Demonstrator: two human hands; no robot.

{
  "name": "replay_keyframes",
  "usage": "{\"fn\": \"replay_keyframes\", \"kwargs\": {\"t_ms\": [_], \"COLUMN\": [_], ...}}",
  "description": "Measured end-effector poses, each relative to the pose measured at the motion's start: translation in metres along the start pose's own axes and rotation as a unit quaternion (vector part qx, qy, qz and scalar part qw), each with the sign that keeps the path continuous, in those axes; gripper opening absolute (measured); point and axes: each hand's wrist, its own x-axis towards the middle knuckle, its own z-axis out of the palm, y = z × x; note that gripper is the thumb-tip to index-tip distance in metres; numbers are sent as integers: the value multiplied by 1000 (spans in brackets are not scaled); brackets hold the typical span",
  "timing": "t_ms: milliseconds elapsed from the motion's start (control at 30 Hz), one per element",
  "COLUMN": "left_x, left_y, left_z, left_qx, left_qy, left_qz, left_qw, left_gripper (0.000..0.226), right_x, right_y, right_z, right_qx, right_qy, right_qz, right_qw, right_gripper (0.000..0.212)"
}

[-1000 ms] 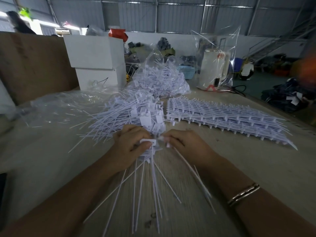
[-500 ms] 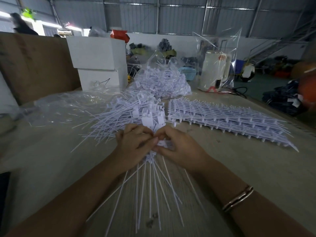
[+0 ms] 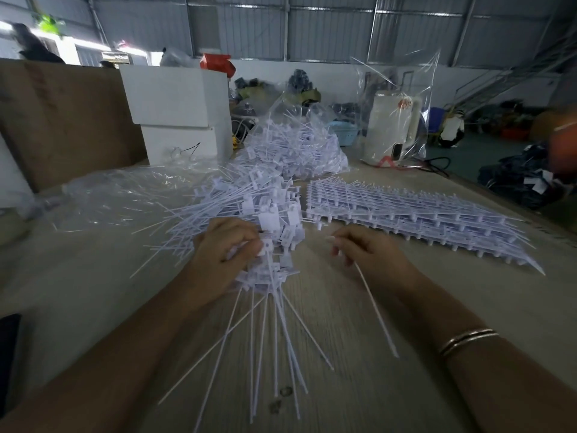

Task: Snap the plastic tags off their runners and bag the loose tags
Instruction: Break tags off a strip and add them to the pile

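Gripping tag bundle point(image 3: 268, 264) mid-table in left hand point(image 3: 224, 254), right hand point(image 3: 368, 254) pinching one loose tag point(image 3: 374, 307): likely light, springy, thin tails slippery, best held at the square heads.

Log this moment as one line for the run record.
left hand: grips bunch of loose white plastic tags | right hand: pinches one thin white tag | unsnapped white runner sheets: right, on table

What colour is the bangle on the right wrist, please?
Gold-toned bangle, seen in the head view.
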Motion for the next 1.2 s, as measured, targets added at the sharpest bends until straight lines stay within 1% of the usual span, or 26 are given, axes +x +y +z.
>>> {"fn": "replay_keyframes", "kwargs": {"t_ms": [67, 100, 133, 200, 233, 300, 333, 367, 400, 433, 467, 500, 533, 567, 600, 667, 733, 767, 833, 900, 933, 1000, 1033, 1100, 1167, 1200], "left_x": [-1, -2, -2, 1, 4, 6, 6, 6, 6, 4, 2, -1, -4, -8, -11, -15, -17, -18, -18, -18, -18, -18, -18, -16, -9, -4], "left_y": [-6, -7, -8, -6, -2, 3, 6, 11, 16, 23, 31, 35, 41, 45, 48, 49, 49, 48, 47, 46, 44, 38, 37, 34, 33, 30], "left_z": [-1, 1, 5, 12, 12, 5, -1, -10, -19, -26, -29, -29, -28, -24, -18, -6, 2, 5, 4, 1, 0, -5, -7, -12, -14, -15], "left_qx": [16, 57, 117, 220, 248, 254, 231, 197, 169, 184, 223, 258, 258, 248, 248, 321, 386, 392, 384, 390, 396, 379, 354, 286, 184, 134], "left_qy": [-13, -22, -26, -14, 8, 65, 86, 87, 63, 3, -86, -176, -231, -272, -291, -302, -314, -317, -309, -304, -309, -321, -326, -326, -316, -298], "left_qz": [-41, -52, -57, -66, -72, -64, -63, -85, -128, -175, -203, -212, -223, -223, -223, -195, -168, -167, -179, -160, -146, -141, -141, -131, -127, -130], "left_qw": [999, 997, 991, 973, 966, 963, 967, 973, 975, 967, 949, 926, 911, 902, 897, 876, 851, 847, 852, 854, 852, 857, 865, 891, 922, 936], "left_gripper": [29, 33, 39, 51, 50, 40, 42, 52, 64, 71, 69, 61, 58, 64, 84, 97, 95, 89, 65, 45, 38, 34, 33, 22, 11, 14], "right_x": [0, 1, 4, 10, 12, 12, 11, 8, 5, 4, 3, 1, -1, -3, -5, -8, -12, -13, -15, -14, -12, -7, -5, 0, 1, 2], "right_y": [-1, -5, -10, -18, -21, -23, -21, -20, -20, -20, -22, -24, -26, -29, -32, -38, -42, -44, -45, -43, -40, -31, -25, -15, -9, -7], "right_z": [5, 14, 24, 41, 44, 41, 37, 31, 24, 17, 11, 7, 7, 9, 14, 29, 43, 47, 49, 43, 38, 25, 18, 8, 4, 4], "right_qx": [-7, -18, -40, -89, -102, -96, -83, -69, -63, -73, -101, -134, -158, -167, -154, -111, -77, -65, -39, 8, 41, 93, 106, 120, 173, 193], "right_qy": [-26, -43, -52, -56, -55, -35, -13, 14, 37, 40, 12, -41, -101, -152, -189, -222, -223, -224, -223, -172, -124, -10, 36, 95, 131, 138], "right_qz": [-8, -20, -37, -62, -63, -55, -46, -29, -7, 14, 30, 44, 48, 42, 32, 17, 6, -1, -12, 22, 48, 76, 87, 103, 125, 126], "right_qw": [1000, 999, 997, 992, 991, 993, 995, 997, 997, 996, 994, 989, 981, 973, 969, 969, 972, 972, 974, 985, 990, 993, 990, 983, 968, 963], "right_gripper": [6, 6, 10, 25, 30, 29, 26, 24, 29, 37, 45, 51, 53, 52, 49, 46, 49, 50, 51, 49, 48, 49, 50, 51, 53, 54]}}
